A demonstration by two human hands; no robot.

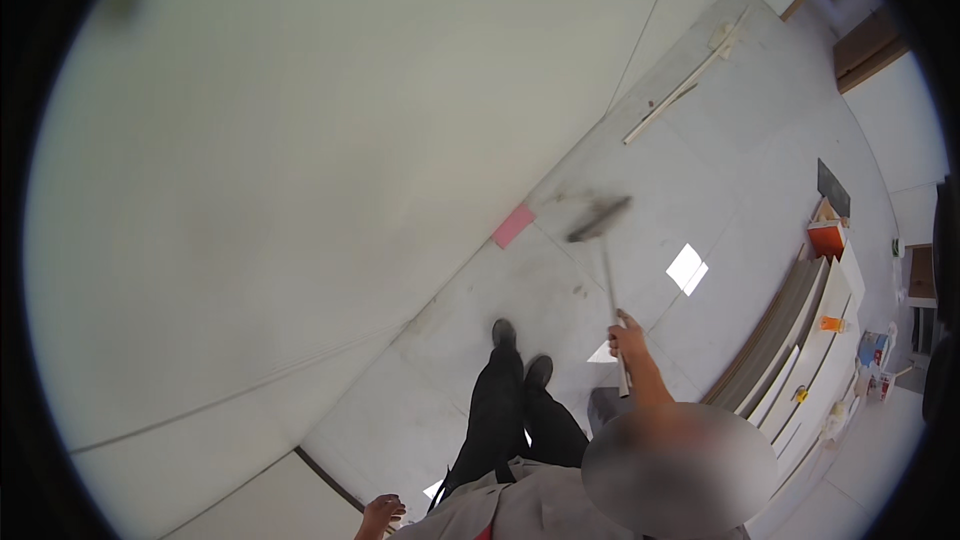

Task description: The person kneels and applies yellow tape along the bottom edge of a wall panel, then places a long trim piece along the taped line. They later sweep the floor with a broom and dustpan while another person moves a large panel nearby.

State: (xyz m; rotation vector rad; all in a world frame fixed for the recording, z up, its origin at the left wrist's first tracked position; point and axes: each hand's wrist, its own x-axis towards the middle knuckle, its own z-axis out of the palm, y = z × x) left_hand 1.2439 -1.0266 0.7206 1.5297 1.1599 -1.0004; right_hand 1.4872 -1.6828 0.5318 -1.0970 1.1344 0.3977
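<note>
My right hand (628,338) grips the pale handle (611,278) of a broom, whose dark head (598,220) is motion-blurred on the grey floor (700,190). Dusty smudges lie around the head, beside a pink rectangle (514,227) at the foot of the pale wall (280,160). Low at the lower edge, my left hand (385,508) hangs with loosely curved fingers, holding nothing visible. My dark shoes (505,333) stand on the floor below me. A blurred oval hides part of my right forearm.
Long pale strips (685,75) lie along the wall at upper right. To the right are stacked boards (775,335) with small yellow items, an orange box (827,238), a dark grey panel (834,187) and scattered containers (875,350). Doorways (868,45) open at the far right.
</note>
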